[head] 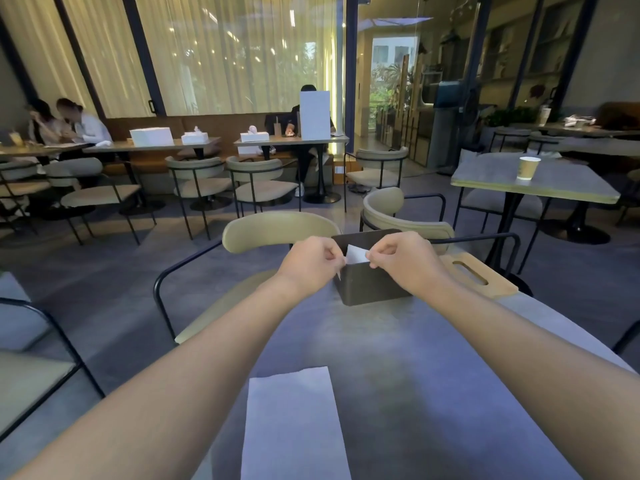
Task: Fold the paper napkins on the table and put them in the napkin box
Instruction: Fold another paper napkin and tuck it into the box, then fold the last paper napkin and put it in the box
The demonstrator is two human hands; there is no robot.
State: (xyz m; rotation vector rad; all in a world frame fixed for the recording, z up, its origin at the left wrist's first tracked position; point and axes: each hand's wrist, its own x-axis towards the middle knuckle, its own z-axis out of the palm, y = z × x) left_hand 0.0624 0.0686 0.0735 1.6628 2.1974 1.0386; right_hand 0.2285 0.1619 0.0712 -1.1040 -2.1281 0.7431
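A dark open-topped napkin box (372,284) stands at the far side of the grey table (398,358). Both my hands reach out over its top. My left hand (313,259) and my right hand (403,258) each pinch one end of a small folded white napkin (356,254), which sits partly down inside the box. A thin white edge shows below my left fingers at the box's left corner. A second white napkin (294,424) lies flat and unfolded on the table near me, between my forearms.
A wooden lid with a slot (474,273) lies right of the box at the table's far edge. Beige chairs (277,232) stand beyond and left of the table. Another table with a paper cup (528,168) is at the right. People sit at far tables.
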